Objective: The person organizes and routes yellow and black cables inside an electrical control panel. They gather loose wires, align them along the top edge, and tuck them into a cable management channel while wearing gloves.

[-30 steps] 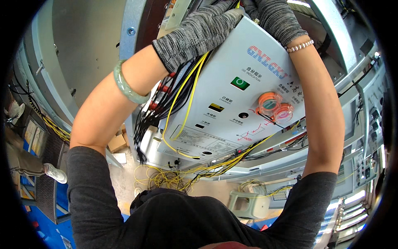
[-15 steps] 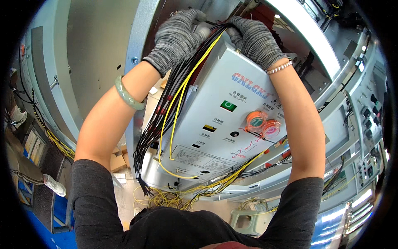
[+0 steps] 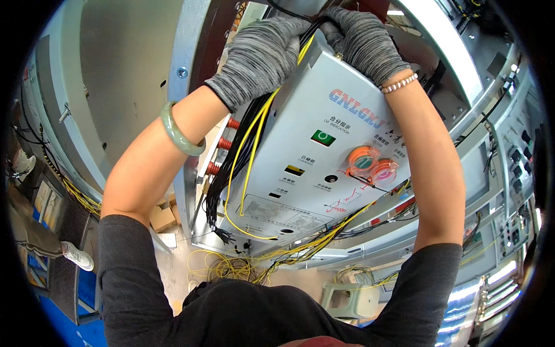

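Observation:
Both arms reach up to a grey switchgear unit (image 3: 312, 173) set in a metal cabinet. Its front panel carries a green indicator window (image 3: 322, 137) and two round orange and pink push buttons (image 3: 372, 164). My left hand (image 3: 260, 58), in a grey knit glove, is closed on a bundle of black and yellow wires (image 3: 243, 150) that runs down the unit's left side. My right hand (image 3: 359, 43), also gloved, grips the unit's top edge where the bundle passes over it. A green bangle sits on my left forearm, a bead bracelet on my right wrist.
A grey cabinet side wall (image 3: 133, 81) stands to the left. Loose yellow wires (image 3: 237, 267) lie on the floor below, beside a pale plastic stool (image 3: 347, 298) and cardboard boxes (image 3: 162, 218). More cabinet panels with switches (image 3: 514, 162) run along the right.
My left hand has slid from the top of the unit onto the wire bundle and closed on it. The bundle now lies tighter against the unit's side. The view shifted slightly.

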A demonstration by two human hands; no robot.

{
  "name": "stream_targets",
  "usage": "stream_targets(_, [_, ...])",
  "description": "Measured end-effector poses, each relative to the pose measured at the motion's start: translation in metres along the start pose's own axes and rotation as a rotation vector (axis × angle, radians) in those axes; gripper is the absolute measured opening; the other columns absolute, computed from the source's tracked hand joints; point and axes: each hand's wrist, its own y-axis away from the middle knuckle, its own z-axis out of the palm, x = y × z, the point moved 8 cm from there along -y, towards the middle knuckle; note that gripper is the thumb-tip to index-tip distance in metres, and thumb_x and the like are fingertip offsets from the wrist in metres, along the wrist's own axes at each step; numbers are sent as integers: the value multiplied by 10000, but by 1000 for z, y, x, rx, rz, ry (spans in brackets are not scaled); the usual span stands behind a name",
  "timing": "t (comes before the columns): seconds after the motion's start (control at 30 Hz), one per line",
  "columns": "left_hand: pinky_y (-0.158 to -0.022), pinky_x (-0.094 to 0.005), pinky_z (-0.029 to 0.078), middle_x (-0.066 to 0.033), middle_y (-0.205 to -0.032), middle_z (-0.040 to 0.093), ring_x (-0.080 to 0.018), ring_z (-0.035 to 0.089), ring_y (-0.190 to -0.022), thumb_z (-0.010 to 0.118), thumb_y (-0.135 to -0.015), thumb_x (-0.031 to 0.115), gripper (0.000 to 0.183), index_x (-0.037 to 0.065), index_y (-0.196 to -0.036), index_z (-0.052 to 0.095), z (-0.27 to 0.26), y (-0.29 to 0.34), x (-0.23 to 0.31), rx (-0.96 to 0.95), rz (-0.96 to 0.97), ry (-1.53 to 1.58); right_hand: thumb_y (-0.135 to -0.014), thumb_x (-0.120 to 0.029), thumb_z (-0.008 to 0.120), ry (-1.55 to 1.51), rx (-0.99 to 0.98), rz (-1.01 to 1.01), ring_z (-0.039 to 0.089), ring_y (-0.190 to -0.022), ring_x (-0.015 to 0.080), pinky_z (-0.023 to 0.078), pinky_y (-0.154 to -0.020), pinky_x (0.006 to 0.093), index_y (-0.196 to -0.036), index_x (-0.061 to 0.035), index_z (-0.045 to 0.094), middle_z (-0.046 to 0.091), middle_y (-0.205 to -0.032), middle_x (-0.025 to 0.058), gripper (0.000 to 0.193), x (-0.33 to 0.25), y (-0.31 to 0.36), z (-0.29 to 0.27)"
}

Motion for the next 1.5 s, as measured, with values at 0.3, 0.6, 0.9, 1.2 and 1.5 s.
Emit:
stream_targets(0.3, [-878, -342, 463, -136, -1012, 652, -239, 616, -945, 516, -918, 269, 324, 53, -1142, 606, 20, 10, -25, -51, -367, 559, -878, -232, 573, -14, 35, 2, 634, -833, 348, 504, -765, 405, -1021, -62, 637, 653, -881, 187, 231, 7, 4, 2])
stream_targets(0.6, [-734, -236, 499, -59, -897, 637, -124, 606, -785, 573, -897, 395, 379, 32, -979, 643, 37, 2, -23, -446, -643, 956, -898, -223, 543, -43, -36, 89, 636, -816, 337, 507, -752, 399, -1027, -57, 623, 654, -869, 180, 225, 5, -2, 0])
stream_targets(0.9, [-742, -321, 511, -121, -844, 593, -170, 594, -782, 418, -956, 368, 376, 34, -1009, 580, 44, -5, -22, -495, -421, 600, -894, -255, 552, -76, -79, 96, 644, -799, 326, 515, -741, 384, -1034, -68, 631, 657, -864, 175, 246, 5, -1, 6])
stream_targets(1.2, [-856, -424, 458, -243, -985, 611, -364, 594, -940, 434, -924, 419, 470, 19, -1141, 548, 54, 1, -28, -104, -479, 520, -875, -214, 583, -149, -68, 114, 645, -827, 317, 509, -770, 370, -1037, -53, 636, 659, -894, 174, 235, 2, 2, -3])
stream_targets(1.5, [-722, -445, 507, -234, -812, 627, -364, 633, -763, 468, -921, 276, 329, -33, -1029, 502, 37, -9, -11, -207, -245, -113, -901, -253, 560, -135, -107, 89, 655, -837, 288, 506, -797, 364, -1077, -50, 641, 664, -914, 177, 281, 6, 3, 6])
